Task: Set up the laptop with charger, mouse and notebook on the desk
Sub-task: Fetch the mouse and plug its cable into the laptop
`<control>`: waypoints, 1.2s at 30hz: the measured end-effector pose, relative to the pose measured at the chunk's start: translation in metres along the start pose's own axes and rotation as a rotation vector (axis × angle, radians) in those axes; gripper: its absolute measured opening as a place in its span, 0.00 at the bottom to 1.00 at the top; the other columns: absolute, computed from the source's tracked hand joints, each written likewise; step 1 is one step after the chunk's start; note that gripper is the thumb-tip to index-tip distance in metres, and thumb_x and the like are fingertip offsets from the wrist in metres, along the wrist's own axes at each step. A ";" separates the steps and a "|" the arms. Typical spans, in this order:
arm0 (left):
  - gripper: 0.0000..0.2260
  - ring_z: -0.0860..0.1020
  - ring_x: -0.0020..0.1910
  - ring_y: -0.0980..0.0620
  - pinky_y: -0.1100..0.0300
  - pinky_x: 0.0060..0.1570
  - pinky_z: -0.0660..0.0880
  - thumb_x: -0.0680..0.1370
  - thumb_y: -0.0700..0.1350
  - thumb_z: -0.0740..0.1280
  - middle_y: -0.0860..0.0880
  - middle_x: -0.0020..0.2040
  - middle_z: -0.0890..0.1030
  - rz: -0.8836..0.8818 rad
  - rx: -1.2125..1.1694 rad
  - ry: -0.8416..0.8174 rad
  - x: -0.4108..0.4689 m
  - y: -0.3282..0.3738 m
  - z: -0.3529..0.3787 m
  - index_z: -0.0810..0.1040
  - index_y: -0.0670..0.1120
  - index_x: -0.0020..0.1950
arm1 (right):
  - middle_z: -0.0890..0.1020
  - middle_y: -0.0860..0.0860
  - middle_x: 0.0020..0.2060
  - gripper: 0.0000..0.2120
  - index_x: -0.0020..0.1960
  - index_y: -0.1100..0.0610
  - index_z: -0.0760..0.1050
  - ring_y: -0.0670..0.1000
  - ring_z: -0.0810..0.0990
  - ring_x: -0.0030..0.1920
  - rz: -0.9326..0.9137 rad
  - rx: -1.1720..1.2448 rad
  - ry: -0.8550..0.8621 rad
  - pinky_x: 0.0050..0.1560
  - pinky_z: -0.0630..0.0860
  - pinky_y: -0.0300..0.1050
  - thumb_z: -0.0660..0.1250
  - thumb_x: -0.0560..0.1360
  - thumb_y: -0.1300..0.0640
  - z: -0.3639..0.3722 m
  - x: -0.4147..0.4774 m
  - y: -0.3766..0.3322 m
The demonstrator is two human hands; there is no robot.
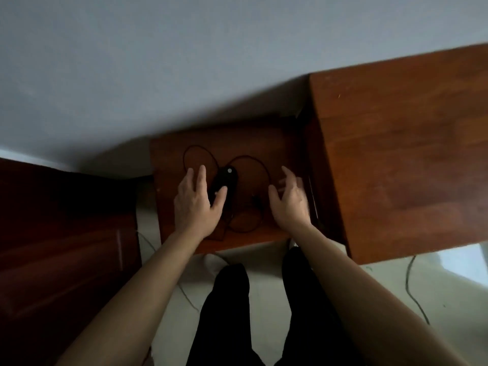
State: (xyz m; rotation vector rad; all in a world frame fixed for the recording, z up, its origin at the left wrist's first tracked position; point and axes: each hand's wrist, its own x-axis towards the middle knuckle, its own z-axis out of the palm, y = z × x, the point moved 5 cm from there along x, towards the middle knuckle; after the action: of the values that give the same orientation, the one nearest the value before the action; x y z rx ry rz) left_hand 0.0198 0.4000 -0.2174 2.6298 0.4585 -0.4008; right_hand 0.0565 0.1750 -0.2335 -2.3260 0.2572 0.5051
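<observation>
Over the low table (277, 143), left hand (196, 204) spread, thumb touching black device (225, 177), right hand (289, 204) spread

A black oblong charger brick (224, 180) lies on the low reddish-brown wooden table (274, 143), its thin black cable (249, 156) looping out to both sides. The person's left grip (196, 202) reaches over the brick with its thumb laid on it. The right grip (289, 200) hangs beside the cable, fingers spread.

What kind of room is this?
Probably a home study or bedroom: a wooden desk by a plain wall, a low table with a charger and its cable.
</observation>
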 end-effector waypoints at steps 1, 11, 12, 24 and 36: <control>0.34 0.56 0.77 0.41 0.42 0.70 0.62 0.80 0.64 0.57 0.40 0.80 0.57 -0.017 -0.023 -0.005 0.001 -0.003 0.010 0.54 0.49 0.81 | 0.72 0.53 0.64 0.30 0.79 0.53 0.60 0.54 0.78 0.58 0.053 0.042 0.000 0.59 0.77 0.52 0.66 0.80 0.51 0.012 -0.003 0.012; 0.43 0.63 0.74 0.39 0.39 0.66 0.67 0.72 0.70 0.65 0.38 0.76 0.65 -0.040 0.011 0.042 0.018 -0.014 0.060 0.61 0.45 0.78 | 0.70 0.51 0.66 0.43 0.77 0.48 0.55 0.54 0.76 0.62 0.083 -0.077 -0.057 0.51 0.76 0.48 0.68 0.70 0.32 0.069 -0.027 0.063; 0.43 0.64 0.73 0.39 0.40 0.64 0.68 0.71 0.70 0.67 0.38 0.75 0.66 -0.038 0.026 0.063 0.020 -0.013 0.061 0.62 0.45 0.77 | 0.71 0.51 0.65 0.43 0.77 0.49 0.56 0.54 0.76 0.62 0.069 -0.071 -0.054 0.52 0.76 0.49 0.68 0.70 0.33 0.069 -0.026 0.062; 0.33 0.74 0.59 0.43 0.52 0.53 0.73 0.67 0.54 0.77 0.44 0.60 0.74 -0.066 -0.103 0.209 0.015 -0.023 0.056 0.72 0.47 0.69 | 0.74 0.54 0.63 0.30 0.78 0.52 0.61 0.57 0.78 0.58 -0.089 -0.151 -0.152 0.48 0.72 0.45 0.65 0.78 0.54 0.074 -0.019 0.058; 0.30 0.77 0.54 0.48 0.64 0.52 0.69 0.66 0.45 0.80 0.43 0.58 0.76 -0.079 -0.390 0.444 -0.028 0.024 -0.109 0.75 0.44 0.65 | 0.76 0.59 0.64 0.20 0.71 0.58 0.74 0.56 0.77 0.57 0.130 0.104 -0.032 0.56 0.67 0.40 0.61 0.80 0.59 -0.046 -0.018 -0.028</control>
State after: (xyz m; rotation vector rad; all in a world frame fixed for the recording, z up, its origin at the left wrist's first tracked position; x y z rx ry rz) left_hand 0.0254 0.4230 -0.1048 2.3088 0.7030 0.2405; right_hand 0.0621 0.1633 -0.1779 -2.2077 0.4123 0.5782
